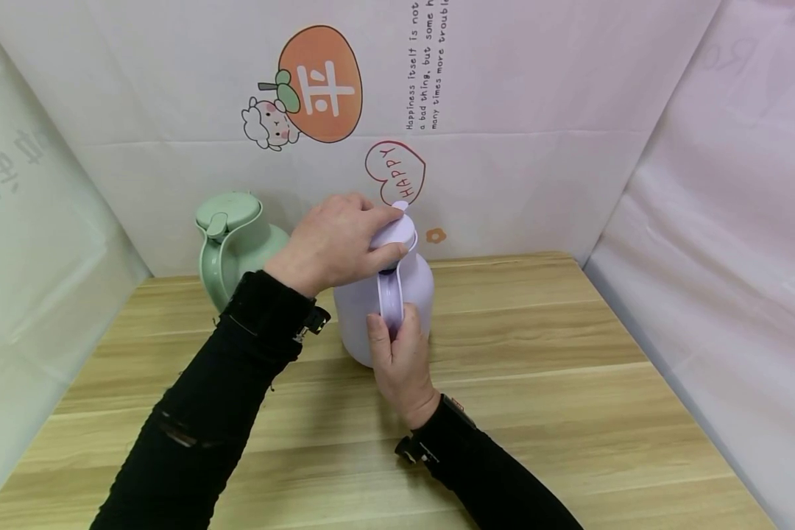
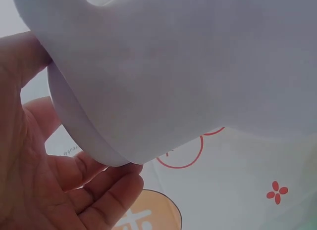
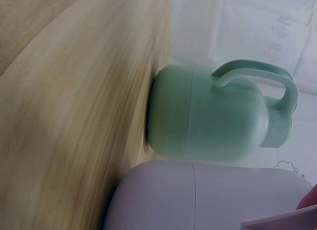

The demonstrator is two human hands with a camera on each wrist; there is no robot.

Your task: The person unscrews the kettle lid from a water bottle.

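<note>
- I see the lilac jug standing upright on the desk, near the middle.
- My left hand sits over its lid; the fingers curl round the lid's rim, thumb on the near side.
- My right hand grips the handle low on the near side, fingers wrapped round it.
- A green jug stands just left, behind, against the wall.
</note>
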